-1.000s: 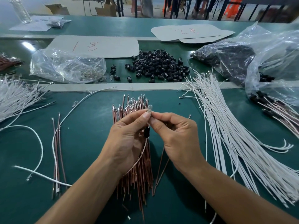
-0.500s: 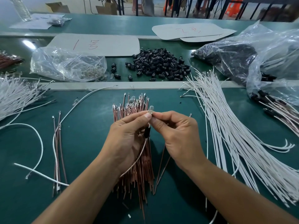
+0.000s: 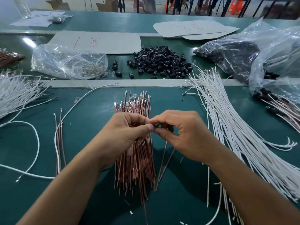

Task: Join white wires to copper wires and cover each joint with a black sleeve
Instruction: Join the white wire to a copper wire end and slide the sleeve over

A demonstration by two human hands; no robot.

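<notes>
My left hand (image 3: 125, 132) and my right hand (image 3: 183, 132) meet fingertip to fingertip above a bundle of copper wires (image 3: 136, 163) on the green table. Between the fingertips sits a small black sleeve (image 3: 156, 125), pinched by my right thumb and forefinger. My left thumb and fingers pinch the wire beside the sleeve; most of that wire is hidden under the hand. A thick spread of white wires (image 3: 230, 127) lies to the right. A heap of loose black sleeves (image 3: 160, 62) lies beyond the table's strip.
A clear bag of small metal parts (image 3: 68, 62) lies at the back left, larger plastic bags (image 3: 259, 51) at the back right. Finished sleeved wires (image 3: 276, 104) lie at the far right. More white wires (image 3: 16, 93) and a few loose wires (image 3: 58, 140) lie to the left.
The black sleeve, which hung lower on the wire below my thumbs, now sits between my fingertips. Both hands have tilted, and the small clear bulb tip above my fingers is no longer visible.
</notes>
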